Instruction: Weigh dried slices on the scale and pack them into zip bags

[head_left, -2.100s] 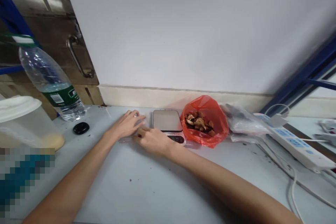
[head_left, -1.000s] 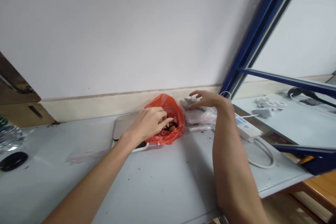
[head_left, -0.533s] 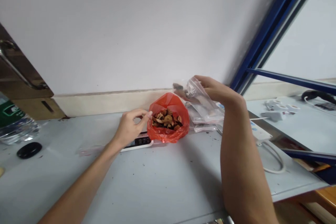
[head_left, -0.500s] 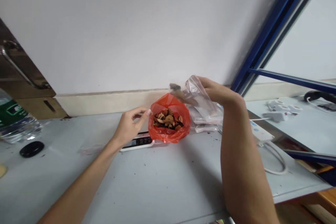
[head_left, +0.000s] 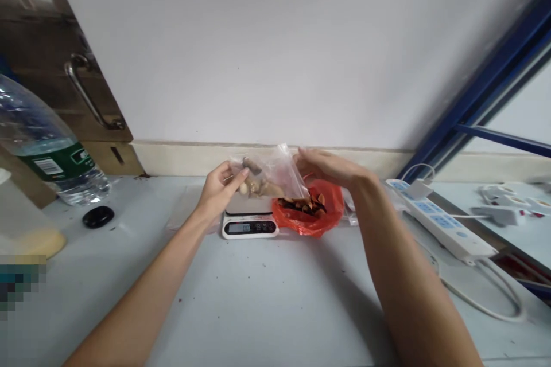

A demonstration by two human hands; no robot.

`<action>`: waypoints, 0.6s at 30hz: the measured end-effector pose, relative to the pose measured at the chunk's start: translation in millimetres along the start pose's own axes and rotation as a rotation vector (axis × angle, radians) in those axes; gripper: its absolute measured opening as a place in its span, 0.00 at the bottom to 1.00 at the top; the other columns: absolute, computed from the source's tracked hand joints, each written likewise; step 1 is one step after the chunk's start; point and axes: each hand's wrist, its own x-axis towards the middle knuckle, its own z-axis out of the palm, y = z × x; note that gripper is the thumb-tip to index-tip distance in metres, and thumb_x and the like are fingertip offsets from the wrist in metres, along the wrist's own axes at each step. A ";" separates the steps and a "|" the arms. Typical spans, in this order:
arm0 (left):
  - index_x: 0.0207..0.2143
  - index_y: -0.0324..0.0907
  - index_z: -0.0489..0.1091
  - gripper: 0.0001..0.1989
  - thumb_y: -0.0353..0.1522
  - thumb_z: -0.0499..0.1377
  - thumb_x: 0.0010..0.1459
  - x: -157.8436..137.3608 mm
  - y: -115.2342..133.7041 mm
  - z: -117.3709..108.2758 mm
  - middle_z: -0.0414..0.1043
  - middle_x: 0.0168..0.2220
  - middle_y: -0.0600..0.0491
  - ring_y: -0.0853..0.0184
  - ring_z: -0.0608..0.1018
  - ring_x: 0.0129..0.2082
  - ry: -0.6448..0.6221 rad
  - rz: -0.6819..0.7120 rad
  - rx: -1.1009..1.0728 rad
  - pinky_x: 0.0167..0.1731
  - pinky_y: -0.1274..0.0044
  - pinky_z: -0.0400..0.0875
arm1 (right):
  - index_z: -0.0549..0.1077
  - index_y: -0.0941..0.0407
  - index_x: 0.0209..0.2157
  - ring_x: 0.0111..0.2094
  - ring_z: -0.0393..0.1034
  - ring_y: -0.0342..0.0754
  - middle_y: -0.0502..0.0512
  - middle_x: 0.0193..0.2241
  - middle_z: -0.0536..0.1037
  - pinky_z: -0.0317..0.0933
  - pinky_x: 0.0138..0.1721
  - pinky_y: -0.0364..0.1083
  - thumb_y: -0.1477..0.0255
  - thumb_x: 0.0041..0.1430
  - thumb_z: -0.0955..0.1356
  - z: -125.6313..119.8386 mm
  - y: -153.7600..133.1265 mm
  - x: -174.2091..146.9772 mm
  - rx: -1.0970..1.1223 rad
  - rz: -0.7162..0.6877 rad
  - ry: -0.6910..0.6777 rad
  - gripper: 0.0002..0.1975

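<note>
A clear zip bag [head_left: 275,169] with pale brown dried pieces is tilted above the scale. My left hand [head_left: 217,189] pinches its lower left end, fingers closed. My right hand [head_left: 329,166] is at the bag's other edge, above the red bag, fingers curved and apart, their tips partly hidden. Just below sits a red plastic bag [head_left: 331,206], its mouth wide, with dark brown dried slices [head_left: 312,205] inside. Left of it and partly under the clear bag is a white digital scale [head_left: 251,229] with a lit display.
More clear bags [head_left: 189,206] lie behind my left forearm. A large water bottle [head_left: 60,160] and a black round lid [head_left: 98,217] are at the left. A power strip [head_left: 443,223] with a looping cable is at the right, near a blue frame [head_left: 486,86].
The clear bag has moved left from my right hand into my left hand's pinch. More of the scale now shows, and the view has shifted left.
</note>
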 end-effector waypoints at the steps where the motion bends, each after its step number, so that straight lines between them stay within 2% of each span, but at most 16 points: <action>1: 0.31 0.43 0.70 0.19 0.48 0.68 0.48 1.1 -0.1 -1.7 0.73 0.26 0.57 0.68 0.76 0.29 0.008 0.016 0.031 0.35 0.75 0.72 | 0.73 0.57 0.27 0.27 0.70 0.45 0.54 0.25 0.76 0.68 0.31 0.46 0.47 0.58 0.65 -1.2 0.2 -0.3 0.004 -0.009 -0.027 0.26; 3: 0.30 0.43 0.70 0.19 0.47 0.68 0.46 3.0 0.1 -4.8 0.74 0.28 0.56 0.66 0.77 0.32 0.046 0.044 0.074 0.34 0.76 0.72 | 0.72 0.57 0.24 0.25 0.68 0.44 0.51 0.22 0.74 0.66 0.31 0.44 0.51 0.50 0.73 -3.2 -0.4 -0.2 0.023 -0.015 -0.078 0.22; 5: 0.31 0.43 0.70 0.19 0.47 0.68 0.46 4.4 -0.2 -7.4 0.74 0.28 0.55 0.65 0.78 0.31 0.104 0.031 0.095 0.31 0.76 0.72 | 0.73 0.57 0.22 0.25 0.68 0.43 0.50 0.21 0.74 0.64 0.30 0.44 0.54 0.49 0.74 -4.1 -1.2 0.7 0.000 0.000 -0.084 0.20; 8: 0.39 0.44 0.69 0.20 0.44 0.66 0.48 4.9 -1.7 -9.8 0.72 0.27 0.57 0.65 0.77 0.28 0.201 -0.006 0.165 0.27 0.76 0.71 | 0.74 0.58 0.20 0.24 0.66 0.43 0.49 0.19 0.73 0.61 0.28 0.44 0.57 0.46 0.75 -3.2 -1.2 2.9 -0.033 0.034 -0.107 0.18; 10: 0.43 0.44 0.68 0.20 0.40 0.66 0.49 3.4 -2.1 -8.9 0.73 0.34 0.54 0.64 0.78 0.33 0.280 0.076 0.295 0.32 0.75 0.73 | 0.74 0.58 0.19 0.23 0.65 0.42 0.48 0.18 0.73 0.60 0.27 0.43 0.58 0.45 0.75 -0.9 -0.6 5.2 -0.045 0.055 -0.149 0.17; 12: 0.43 0.44 0.69 0.17 0.36 0.64 0.50 0.0 -0.7 -5.2 0.74 0.40 0.50 0.62 0.78 0.40 0.320 0.230 0.448 0.39 0.73 0.74 | 0.74 0.57 0.18 0.22 0.63 0.42 0.47 0.17 0.71 0.59 0.27 0.43 0.58 0.43 0.75 2.6 -0.2 8.0 -0.061 0.070 -0.158 0.17; 13: 0.41 0.44 0.70 0.14 0.35 0.63 0.51 -2.3 0.7 -2.5 0.74 0.40 0.50 0.62 0.77 0.40 0.279 0.294 0.506 0.40 0.72 0.73 | 0.74 0.57 0.18 0.22 0.63 0.42 0.46 0.17 0.71 0.59 0.27 0.43 0.59 0.43 0.75 4.8 -0.3 9.6 -0.069 0.074 -0.149 0.16; 15: 0.36 0.43 0.72 0.09 0.37 0.61 0.54 -7.5 4.5 3.9 0.75 0.34 0.51 0.64 0.76 0.35 0.075 0.329 0.539 0.37 0.73 0.73 | 0.73 0.57 0.18 0.23 0.63 0.42 0.46 0.17 0.71 0.59 0.27 0.44 0.58 0.41 0.75 9.6 -0.8 12.8 -0.070 0.067 -0.125 0.16; 17: 0.32 0.42 0.73 0.11 0.41 0.61 0.55 -12.3 8.3 9.9 0.73 0.27 0.54 0.67 0.74 0.27 -0.155 0.267 0.494 0.31 0.76 0.70 | 0.73 0.56 0.20 0.23 0.64 0.43 0.46 0.19 0.72 0.59 0.28 0.44 0.57 0.39 0.75 14.4 -2.2 15.6 -0.060 0.053 -0.119 0.17; 18: 0.31 0.42 0.74 0.12 0.41 0.61 0.54 -14.1 9.9 12.1 0.73 0.25 0.54 0.67 0.72 0.26 -0.225 0.232 0.470 0.29 0.76 0.69 | 0.74 0.56 0.21 0.24 0.64 0.43 0.46 0.19 0.72 0.59 0.28 0.44 0.56 0.38 0.75 16.6 -3.2 16.8 -0.054 0.047 -0.118 0.18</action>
